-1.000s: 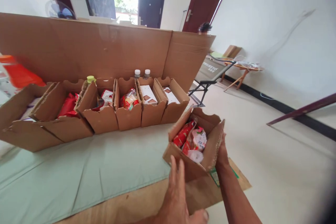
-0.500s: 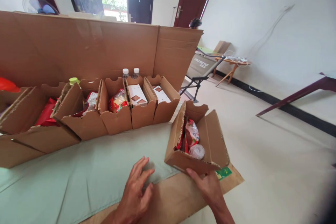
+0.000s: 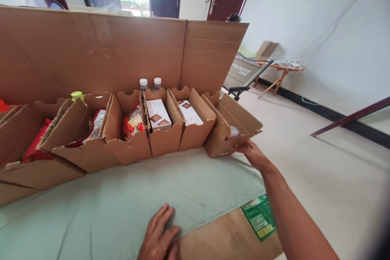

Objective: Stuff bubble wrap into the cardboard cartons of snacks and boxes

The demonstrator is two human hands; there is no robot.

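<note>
At the right end of a row, my right hand [image 3: 250, 153] grips the near lower edge of an open-topped cardboard box [image 3: 221, 142]. A clear plastic roll-like item [image 3: 233, 131] shows inside it; the rest of its contents is hidden. This box stands beside another cardboard box [image 3: 198, 134] that holds a white carton [image 3: 189, 113]. Near the bottom middle, my left hand [image 3: 158, 235] is empty, its fingers spread over the pale green cloth [image 3: 122, 199].
Several cardboard boxes continue leftward, holding a second white carton [image 3: 159, 114], snack packets [image 3: 134, 122] and a red bag [image 3: 38, 140]. Bottles [image 3: 157, 84] stand behind, before a tall cardboard panel [image 3: 137, 53]. A folding chair [image 3: 243, 71] is beyond. Brown board [image 3: 213, 233] lies in front.
My right hand has pushed the box away from me to the end of the row. My left hand has moved slightly down and stays open. The view has shifted a little.
</note>
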